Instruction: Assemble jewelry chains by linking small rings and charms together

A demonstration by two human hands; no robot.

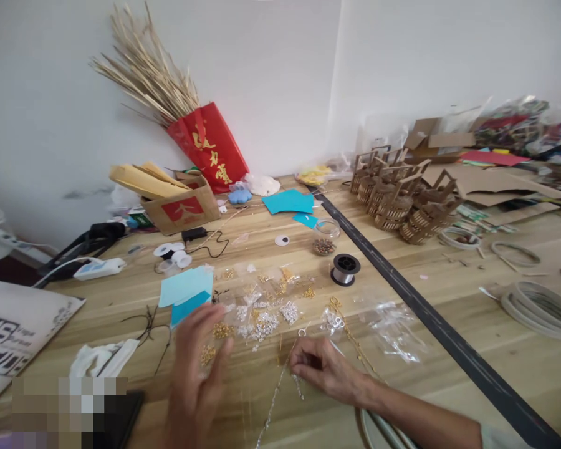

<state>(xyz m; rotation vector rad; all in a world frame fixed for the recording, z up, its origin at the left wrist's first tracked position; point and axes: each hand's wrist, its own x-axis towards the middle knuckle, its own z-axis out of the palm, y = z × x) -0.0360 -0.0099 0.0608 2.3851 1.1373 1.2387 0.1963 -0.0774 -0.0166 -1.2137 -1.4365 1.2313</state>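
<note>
My right hand [327, 369] is closed in a pinch on a thin silver chain [275, 399] low over the wooden table. One length runs down to the front edge of the view, and a short end hangs below my fingertips. A small silver ring [302, 333] shows just above them. My left hand [200, 365], slightly blurred, has thumb and fingers apart and appears to hold nothing. Beside it lie small gold findings [223, 330]. Clear bags and piles of silver beads [265, 325] lie between and beyond the hands. A gold chain [353, 340] stretches to the right.
A wire spool [345, 269] stands beyond my right hand, near a dark strip [402, 296] crossing the table. Blue sheets [187, 288] lie left. Small wooden baskets [402, 199], coiled tubing [542, 308] and a red bag [210, 149] of dry stalks stand farther off.
</note>
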